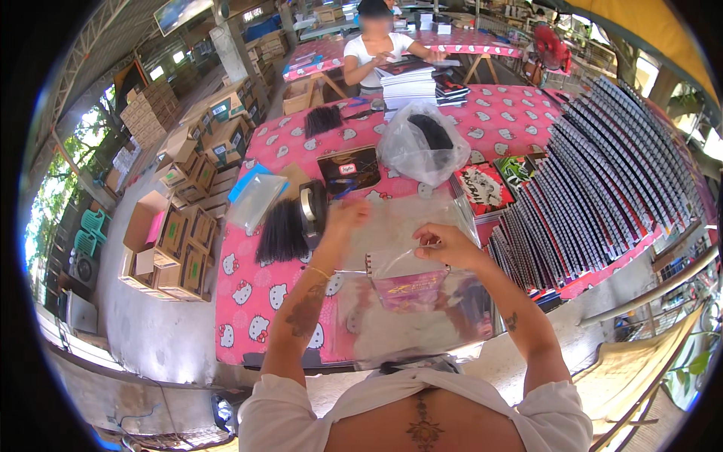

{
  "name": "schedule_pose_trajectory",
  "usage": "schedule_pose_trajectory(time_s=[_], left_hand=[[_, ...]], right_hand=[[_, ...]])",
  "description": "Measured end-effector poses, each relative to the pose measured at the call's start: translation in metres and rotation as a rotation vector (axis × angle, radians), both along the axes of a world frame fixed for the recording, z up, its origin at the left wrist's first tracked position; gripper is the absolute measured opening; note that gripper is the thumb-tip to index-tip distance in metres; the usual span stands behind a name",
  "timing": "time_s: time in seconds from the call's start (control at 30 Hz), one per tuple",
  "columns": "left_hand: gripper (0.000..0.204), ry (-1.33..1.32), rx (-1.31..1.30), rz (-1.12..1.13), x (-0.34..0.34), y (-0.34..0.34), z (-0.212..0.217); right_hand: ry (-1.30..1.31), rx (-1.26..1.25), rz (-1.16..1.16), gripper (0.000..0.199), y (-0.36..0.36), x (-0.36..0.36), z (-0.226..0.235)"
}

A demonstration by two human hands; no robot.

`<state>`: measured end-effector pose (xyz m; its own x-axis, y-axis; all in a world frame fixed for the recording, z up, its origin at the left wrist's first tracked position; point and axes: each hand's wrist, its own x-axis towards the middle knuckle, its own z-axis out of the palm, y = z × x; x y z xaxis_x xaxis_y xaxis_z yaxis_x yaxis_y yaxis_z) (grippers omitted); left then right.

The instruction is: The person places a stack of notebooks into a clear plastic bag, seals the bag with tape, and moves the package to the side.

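Observation:
In front of me a spiral-bound notebook with a purple cover (410, 291) lies inside a clear plastic bag (393, 264). My right hand (450, 246) is closed in a pinch over the bag's upper part, seemingly on the thin film. My left hand (349, 217) hovers left of it, beside the tape dispenser (309, 205); motion smears its fingers. Next to the dispenser lies a bundle of black plastic coils (282, 233). Clear plastic sleeves (257, 202) rest behind that bundle. A dark notebook (348, 170) with pens on it lies farther back.
Long rows of spiral notebooks (595, 181) fill the table's right side. A plastic bag with black contents (424, 143) stands mid-table. Across the table a person (376, 53) works at a stack of notebooks (409, 90). Cardboard boxes (177, 248) stand on the floor at left.

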<state>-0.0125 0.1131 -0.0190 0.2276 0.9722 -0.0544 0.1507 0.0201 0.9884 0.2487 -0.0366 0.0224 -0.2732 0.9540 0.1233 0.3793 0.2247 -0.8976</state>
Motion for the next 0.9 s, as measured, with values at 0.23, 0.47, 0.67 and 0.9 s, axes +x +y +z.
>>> schedule_pose_trajectory(time_s=[0.23, 0.47, 0.67, 0.9], left_hand=[[0.015, 0.133, -0.215, 0.425, -0.147, 0.02, -0.068], [0.012, -0.674, -0.129, 0.39, -0.119, -0.031, -0.098], [0.015, 1.298, 0.328, 0.465, -0.115, -0.024, -0.001], [0.025, 0.705, 1.017, -0.942, 0.034, -0.038, 0.139]], right_hand=[[-0.036, 0.09, -0.091, 0.03, -0.004, -0.016, 0.002], [-0.002, 0.062, -0.121, 0.028, -0.007, -0.013, -0.001], [-0.039, 0.049, -0.147, 0.032, -0.007, -0.01, -0.004], [-0.029, 0.072, -0.149, 0.038, -0.008, -0.009, -0.005]])
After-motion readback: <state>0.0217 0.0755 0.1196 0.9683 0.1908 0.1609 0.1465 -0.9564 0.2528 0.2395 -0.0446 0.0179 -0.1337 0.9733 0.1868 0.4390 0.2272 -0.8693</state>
